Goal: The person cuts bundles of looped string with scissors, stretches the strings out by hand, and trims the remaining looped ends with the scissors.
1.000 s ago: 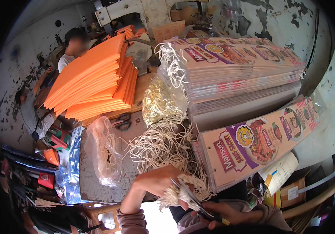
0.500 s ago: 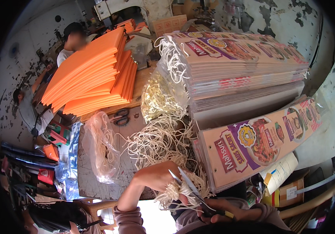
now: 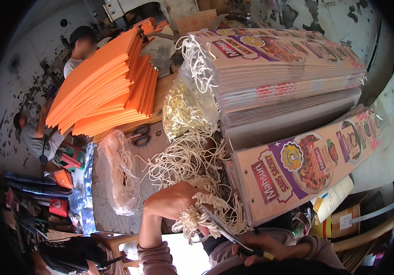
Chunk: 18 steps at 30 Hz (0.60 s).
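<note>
Left hand (image 3: 172,201) grips a bundle of strings (image 3: 196,219); right hand (image 3: 263,247) closed round scissors (image 3: 222,229), blades just beside the left fingers.

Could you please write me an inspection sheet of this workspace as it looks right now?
Surface: worn wooden table, mostly covered.
Job's things: bundle of cream cord loops in the left hand; scissors in the right hand, blades at the bundle.
Clutter: loose cord pile; clear plastic bag; black scissors lying flat; orange sheet stack; printed flat bag stacks and.
Grippers: both hands occupied.
Cables: nothing seen.
Surroundings: peeling walls; two other people beyond the orange stack; a dark-haired head at lower left; cardboard box at right.
</note>
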### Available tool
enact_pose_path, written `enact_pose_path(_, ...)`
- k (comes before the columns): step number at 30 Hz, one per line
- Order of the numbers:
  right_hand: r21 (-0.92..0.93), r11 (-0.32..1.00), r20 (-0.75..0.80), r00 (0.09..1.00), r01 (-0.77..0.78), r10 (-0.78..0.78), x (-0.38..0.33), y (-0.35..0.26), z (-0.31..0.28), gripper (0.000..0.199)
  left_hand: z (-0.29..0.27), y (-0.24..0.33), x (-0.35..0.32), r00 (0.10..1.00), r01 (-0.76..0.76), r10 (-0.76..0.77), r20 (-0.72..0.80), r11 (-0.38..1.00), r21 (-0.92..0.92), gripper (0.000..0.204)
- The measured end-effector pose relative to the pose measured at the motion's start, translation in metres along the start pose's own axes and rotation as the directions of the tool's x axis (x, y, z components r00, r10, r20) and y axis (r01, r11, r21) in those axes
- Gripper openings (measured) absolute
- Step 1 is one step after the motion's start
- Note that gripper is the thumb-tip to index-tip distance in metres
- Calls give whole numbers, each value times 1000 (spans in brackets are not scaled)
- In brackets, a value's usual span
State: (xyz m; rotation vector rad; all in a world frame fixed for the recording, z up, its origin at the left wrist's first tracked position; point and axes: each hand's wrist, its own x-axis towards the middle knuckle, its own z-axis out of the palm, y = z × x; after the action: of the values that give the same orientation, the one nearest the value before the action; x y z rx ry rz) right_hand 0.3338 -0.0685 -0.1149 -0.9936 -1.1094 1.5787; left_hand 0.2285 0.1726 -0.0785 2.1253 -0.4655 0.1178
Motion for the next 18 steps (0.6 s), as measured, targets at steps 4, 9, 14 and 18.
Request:
enact_pose_path(4,121,993,-16,1000,17,-15,2,-5,2,48,17,-14,3,995,-39,34,98,998,50,26)
enact_pose_path(9,87,995,2,999,48,-48,3,3,4,49,17,-12,-6,995,-57,39,95,981,185,33)
enact_pose_path(14,-31,999,97,995,10,-7,-3,0,1,37,20,-15,-3,998,-50,42,47,985,165,40)
enact_pose_path(18,194,981,44,999,-24,16,0,0,2,32,29,-1,0,989,42,-91,119,932,360,28)
